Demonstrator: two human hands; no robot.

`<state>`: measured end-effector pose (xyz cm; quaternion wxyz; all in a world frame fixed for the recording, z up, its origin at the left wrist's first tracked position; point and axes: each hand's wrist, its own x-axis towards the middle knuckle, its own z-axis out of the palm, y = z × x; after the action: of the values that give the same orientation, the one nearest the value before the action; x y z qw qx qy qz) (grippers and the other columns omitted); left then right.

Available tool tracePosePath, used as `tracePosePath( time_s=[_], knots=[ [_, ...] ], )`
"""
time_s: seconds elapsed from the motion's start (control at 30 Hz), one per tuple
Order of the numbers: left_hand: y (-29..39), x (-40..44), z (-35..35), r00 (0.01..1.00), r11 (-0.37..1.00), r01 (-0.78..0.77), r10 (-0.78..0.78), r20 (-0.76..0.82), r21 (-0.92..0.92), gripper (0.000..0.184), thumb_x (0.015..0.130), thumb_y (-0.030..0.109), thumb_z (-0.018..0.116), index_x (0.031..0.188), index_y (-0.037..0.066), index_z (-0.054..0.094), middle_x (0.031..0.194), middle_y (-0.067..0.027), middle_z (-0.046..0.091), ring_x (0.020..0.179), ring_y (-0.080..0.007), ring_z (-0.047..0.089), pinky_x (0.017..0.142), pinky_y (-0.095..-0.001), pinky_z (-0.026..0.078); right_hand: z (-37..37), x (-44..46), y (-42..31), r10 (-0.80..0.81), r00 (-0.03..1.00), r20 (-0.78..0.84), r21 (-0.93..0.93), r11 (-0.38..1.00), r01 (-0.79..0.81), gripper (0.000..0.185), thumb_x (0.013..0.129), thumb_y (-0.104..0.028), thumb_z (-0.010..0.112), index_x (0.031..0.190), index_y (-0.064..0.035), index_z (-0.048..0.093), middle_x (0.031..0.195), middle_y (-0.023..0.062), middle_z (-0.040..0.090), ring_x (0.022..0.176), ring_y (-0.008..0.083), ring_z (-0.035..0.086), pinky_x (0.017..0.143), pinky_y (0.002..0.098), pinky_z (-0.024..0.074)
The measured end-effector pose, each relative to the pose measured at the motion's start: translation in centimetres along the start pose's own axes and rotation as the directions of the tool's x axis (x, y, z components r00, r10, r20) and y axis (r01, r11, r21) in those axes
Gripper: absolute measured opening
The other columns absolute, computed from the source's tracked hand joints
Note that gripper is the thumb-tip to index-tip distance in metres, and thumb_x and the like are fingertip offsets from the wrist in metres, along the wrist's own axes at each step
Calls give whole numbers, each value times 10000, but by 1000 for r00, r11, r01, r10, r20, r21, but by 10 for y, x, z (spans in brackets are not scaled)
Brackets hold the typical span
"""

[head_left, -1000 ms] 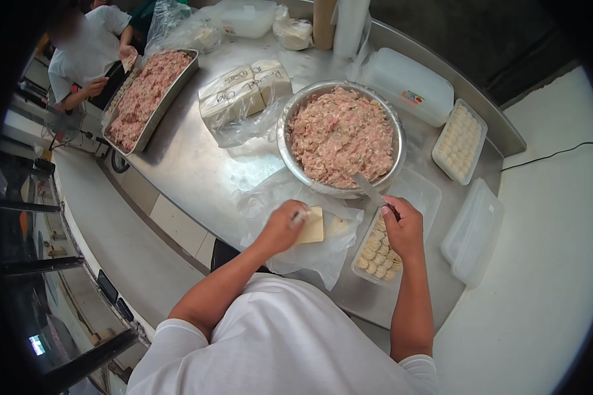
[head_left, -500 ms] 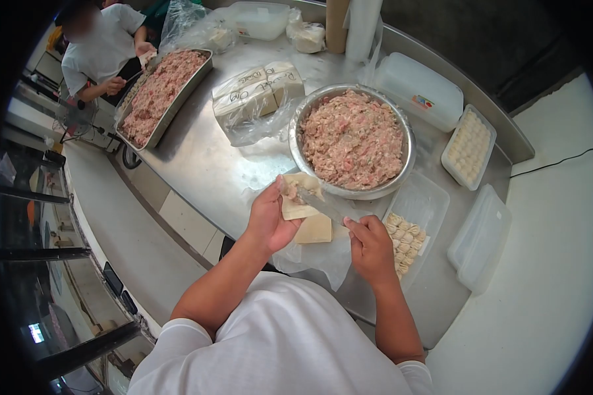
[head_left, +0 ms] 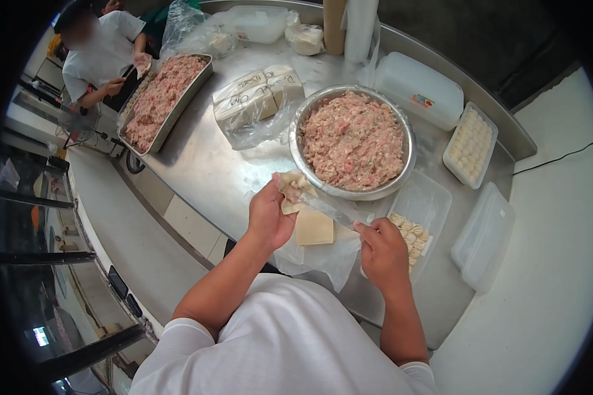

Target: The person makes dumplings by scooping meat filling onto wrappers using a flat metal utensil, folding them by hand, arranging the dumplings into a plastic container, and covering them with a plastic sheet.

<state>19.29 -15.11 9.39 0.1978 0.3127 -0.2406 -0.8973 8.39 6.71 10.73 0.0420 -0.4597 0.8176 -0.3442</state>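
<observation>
Pale dough wrapper [head_left: 296, 191] sits in the left hand [head_left: 270, 216], its grip cupped partly closed around it — the right hand's [head_left: 383, 255] grip is wrapped on a knife [head_left: 339, 216], meat bowl [head_left: 374, 194] just beyond them.

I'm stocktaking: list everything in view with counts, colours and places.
round steel bowl: one, silver, centre
rectangular metal tray: one, silver, upper left
ground meat: two heaps, pink, bowl and tray
plastic dumpling containers: two, clear, right side
plastic boxes or lids: at least three, clear, far side and right
plastic sheeting: several pieces, clear, far side and foreground
paper-wrapped bundle: one, white, left of bowl
upright rolls: two, brown and clear, far side
square dough wrappers: one stack, cream, below bowl
steel table: one, silver, underneath
co-worker: one, white shirt, upper left
filled dough wrapper: one, cream, left hand
flat metal blade: one, silver, right hand
wearer's shirt: one, white, bottom
left hand: one, bare, holding wrapper
right hand: one, bare, holding blade
</observation>
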Motion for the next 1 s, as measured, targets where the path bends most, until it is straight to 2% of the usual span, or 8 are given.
tracePosePath(
  time_s=[0.1, 0.3, 0.47, 0.6, 0.73, 0.8, 0.87, 1.0],
  knots=[
    [1, -2, 4, 993, 995, -96, 95, -72, -12, 462, 1100, 355, 366, 1311, -17, 540, 1260, -145, 632, 1179, -266, 607, 1078, -414, 449, -3, 0, -5, -2, 1000, -4, 39, 999, 2, 345, 794, 42, 642, 1101, -82, 736, 874, 99, 593, 799, 285, 622, 679, 413, 512],
    [-9, -3, 5, 998, 995, -53, 48, 49, 91, 458, 1101, 359, 370, 1315, -12, 533, 1257, -144, 629, 1198, -266, 604, 1058, -415, 475, 12, 11, 6, -24, 999, -44, 33, 999, 26, 359, 797, 56, 622, 1114, -81, 719, 876, 103, 613, 771, 311, 636, 670, 421, 518],
    [-7, 3, -5, 993, 992, -85, 92, -71, 94, 473, 1095, 362, 388, 1330, -28, 513, 1279, -162, 609, 1198, -276, 601, 1078, -428, 467, 11, 20, 22, 26, 992, -125, -7, 1000, -27, 315, 832, 37, 595, 1093, -91, 718, 905, 126, 626, 815, 344, 647, 691, 443, 521],
    [-3, 4, -5, 992, 997, -75, 77, -98, 29, 484, 1093, 357, 393, 1345, -42, 499, 1295, -171, 597, 1216, -289, 589, 1101, -434, 449, -11, 28, 78, 202, 979, 8, -185, 963, -197, 265, 878, -25, 560, 1076, -110, 715, 952, 138, 637, 836, 353, 661, 716, 470, 533],
    [-1, 6, -7, 992, 995, -95, 92, -91, -35, 488, 1091, 354, 400, 1351, -49, 493, 1299, -178, 592, 1234, -301, 576, 1116, -438, 434, -54, 37, 38, 341, 936, 84, -435, 858, -273, 234, 892, -57, 560, 1055, -114, 718, 953, 133, 625, 826, 350, 664, 719, 455, 541],
    [-1, 10, -6, 993, 993, -100, 95, -71, -70, 486, 1091, 353, 401, 1345, -50, 496, 1299, -178, 592, 1234, -303, 575, 1119, -440, 430, -48, 28, 26, 255, 966, 29, -367, 902, -227, 252, 880, -45, 591, 1076, -121, 730, 920, 131, 597, 813, 333, 651, 706, 439, 531],
    [-5, 11, -2, 997, 991, -49, 41, -64, -128, 477, 1093, 350, 396, 1332, -48, 507, 1283, -182, 602, 1231, -303, 577, 1116, -441, 432, -33, 19, 12, -6, 998, -69, -41, 999, 4, 304, 837, -11, 639, 1103, -123, 736, 896, 116, 570, 797, 301, 627, 690, 423, 517],
    [-20, 13, 0, 1000, 992, -30, 29, -11, -124, 476, 1094, 351, 393, 1318, -51, 512, 1259, -184, 614, 1228, -299, 579, 1112, -435, 436, 18, 2, 12, -104, 993, -62, -99, 990, 97, 342, 801, 33, 664, 1101, -111, 740, 890, 101, 559, 790, 275, 608, 685, 406, 512]
  ],
)
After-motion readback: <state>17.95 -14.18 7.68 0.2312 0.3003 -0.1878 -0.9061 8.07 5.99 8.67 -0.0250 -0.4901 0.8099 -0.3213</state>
